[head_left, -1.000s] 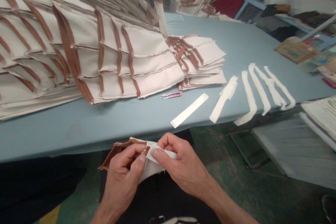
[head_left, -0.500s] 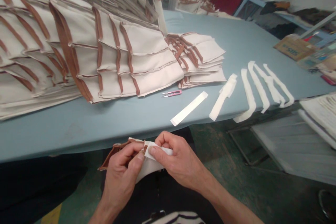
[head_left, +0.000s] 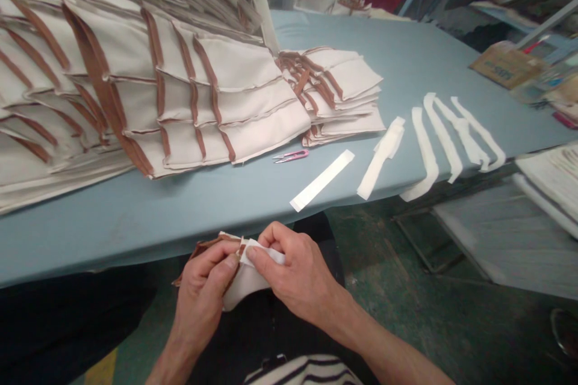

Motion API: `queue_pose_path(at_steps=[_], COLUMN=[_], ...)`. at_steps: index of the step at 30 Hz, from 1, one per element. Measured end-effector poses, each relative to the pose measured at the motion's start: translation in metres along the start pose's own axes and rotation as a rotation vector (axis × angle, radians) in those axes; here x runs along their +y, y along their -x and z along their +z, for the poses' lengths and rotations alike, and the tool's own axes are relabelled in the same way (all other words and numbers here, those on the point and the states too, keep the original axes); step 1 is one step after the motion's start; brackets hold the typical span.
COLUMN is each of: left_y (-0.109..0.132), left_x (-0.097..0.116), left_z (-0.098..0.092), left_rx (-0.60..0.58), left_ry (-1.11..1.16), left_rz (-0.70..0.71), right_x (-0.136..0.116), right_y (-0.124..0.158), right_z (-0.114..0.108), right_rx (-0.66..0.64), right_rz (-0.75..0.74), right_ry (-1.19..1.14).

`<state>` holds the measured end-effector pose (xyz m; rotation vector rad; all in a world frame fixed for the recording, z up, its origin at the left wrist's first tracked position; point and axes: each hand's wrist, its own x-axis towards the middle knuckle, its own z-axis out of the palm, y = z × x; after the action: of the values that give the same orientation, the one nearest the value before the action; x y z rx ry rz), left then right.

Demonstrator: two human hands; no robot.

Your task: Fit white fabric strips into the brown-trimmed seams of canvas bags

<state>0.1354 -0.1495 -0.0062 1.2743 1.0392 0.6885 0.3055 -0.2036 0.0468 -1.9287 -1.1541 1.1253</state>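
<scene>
Both hands are held low, over my lap and below the table's front edge. My left hand pinches a folded cream cloth piece with a brown trimmed edge. My right hand grips the same piece from the other side, fingertips on its white fold, close to my left thumb. My fingers hide the middle of the piece. Neither hand touches the table.
Tall overlapping stacks of cream pieces with brown trim and a smaller stack lie on the blue table. Pink thread snips and several white strips lie near its front edge.
My hands have moved slightly left and closer together, with the white fold pressed tighter between them. Everything on the table sits a little higher and further left in view.
</scene>
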Motion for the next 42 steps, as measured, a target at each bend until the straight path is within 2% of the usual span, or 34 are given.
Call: queue_pose_path(at_steps=[8,14,17,21,25,29,34,38,42], left_y=[0.001,0.004,0.008,0.014,0.019,0.020,0.016,0.015,0.012], left_x=[0.001,0.021,0.028,0.029,0.026,0.022,0.014,0.012,0.022], left_z=[-0.003,0.009,0.013,0.014,0.017,0.018,0.012,0.011,0.015], left_rx=[-0.048,0.009,0.006,-0.022,0.040,0.081,0.078,0.067,0.013], left_ry=[-0.016,-0.285,-0.403,-0.517,-0.469,-0.372,-0.135,-0.077,-0.066], left_rz=[-0.030,0.074,0.169,0.246,0.244,0.248,0.136,0.116,0.124], right_x=[0.003,0.006,0.009,0.018,0.028,0.033,0.035,0.036,0.037], right_y=[0.000,-0.001,-0.005,-0.013,-0.019,-0.019,-0.021,-0.022,-0.017], right_z=[0.005,0.005,0.002,0.003,0.015,0.028,0.039,0.037,0.023], right_rx=[0.033,0.062,-0.006,-0.188,-0.301,-0.291,-0.291,-0.326,-0.244], right_rz=[-0.004,-0.035,-0.040,-0.017,-0.089,-0.190,-0.240,-0.309,-0.342], right_ry=[0.093,0.113,0.037,-0.143,-0.248,-0.299,-0.505,-0.613,-0.452])
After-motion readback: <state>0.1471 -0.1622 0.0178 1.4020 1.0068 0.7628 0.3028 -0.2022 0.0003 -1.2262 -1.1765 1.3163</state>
